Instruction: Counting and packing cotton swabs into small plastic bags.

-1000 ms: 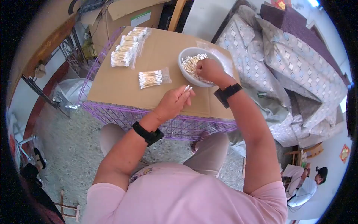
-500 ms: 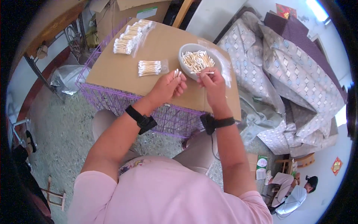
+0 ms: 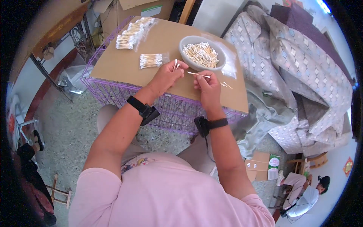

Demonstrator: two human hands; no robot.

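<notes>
My left hand point(image 3: 166, 77) is closed around a few cotton swabs point(image 3: 176, 65), their white tips showing above the fingers. Between thumb and fingers of my right hand point(image 3: 207, 84) a single cotton swab point(image 3: 199, 75) lies nearly level, in front of the bowl. That grey bowl point(image 3: 223, 64) is heaped with loose cotton swabs point(image 3: 201, 53). A packed bundle of cotton swabs point(image 3: 151, 61) rests on a clear bag left of my left hand. Farther back, several more bundles point(image 3: 128, 38) lie in an overlapping row. Two loose swabs point(image 3: 225, 85) are right of my right hand.
The brown cardboard top point(image 3: 124, 70) rests on a purple wire cage point(image 3: 162, 113). Clear plastic bags point(image 3: 229, 68) lie right of the bowl. Patterned cloth point(image 3: 264, 56) drapes over something at the right. Cardboard boxes point(image 3: 132, 15) stand behind. Another person point(image 3: 302, 196) sits at the lower right.
My right hand has drawn down from the bowl's rim toward me with the swab. Two loose swabs now show on the cardboard at right. The view has shifted slightly.
</notes>
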